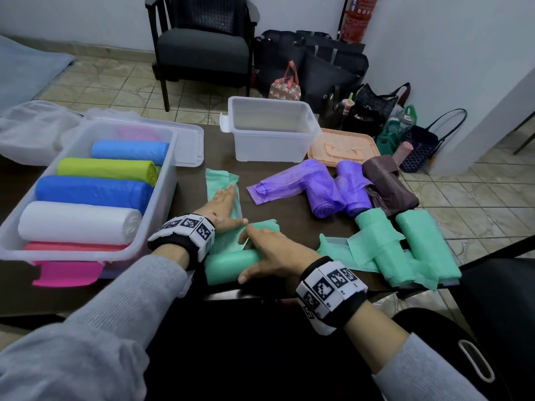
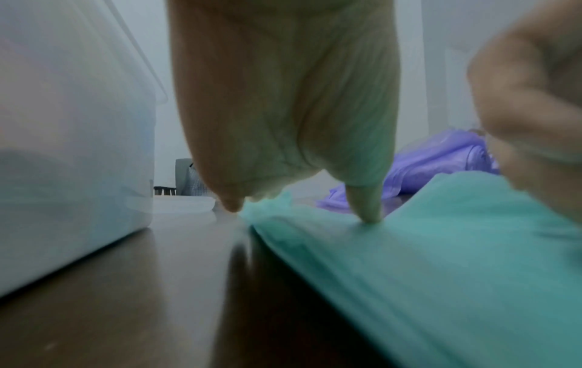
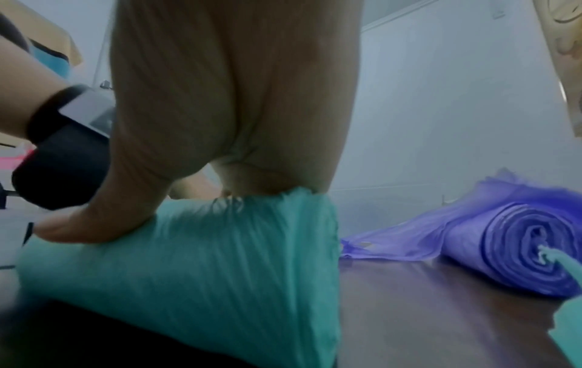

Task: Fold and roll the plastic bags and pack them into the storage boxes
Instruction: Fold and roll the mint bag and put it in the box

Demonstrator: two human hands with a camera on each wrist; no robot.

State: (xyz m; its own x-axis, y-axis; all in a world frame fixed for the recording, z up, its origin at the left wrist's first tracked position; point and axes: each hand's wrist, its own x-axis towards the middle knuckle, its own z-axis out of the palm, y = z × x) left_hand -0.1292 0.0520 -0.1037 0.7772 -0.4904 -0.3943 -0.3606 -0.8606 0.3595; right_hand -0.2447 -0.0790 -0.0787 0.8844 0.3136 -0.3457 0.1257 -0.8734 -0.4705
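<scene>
A green plastic bag (image 1: 223, 183) lies in a long strip on the dark table (image 1: 292, 224), its near end wound into a roll (image 1: 231, 266). My left hand (image 1: 221, 205) lies flat on the strip with straight fingers, pressing it down (image 2: 440, 261). My right hand (image 1: 270, 253) rests on top of the roll (image 3: 204, 261), fingers stretched over it, thumb at its near side. A clear storage box (image 1: 162, 198) at the left holds several coloured rolls. A second clear box (image 1: 269, 130) stands empty at the back.
Purple rolls (image 1: 327, 192), a brown roll (image 1: 388, 186) and loosely unwound green rolls (image 1: 405, 247) lie at the right of the table. An orange lid (image 1: 344, 146) lies behind them, a pink lid (image 1: 66, 273) under the full box. Chair and bags stand beyond.
</scene>
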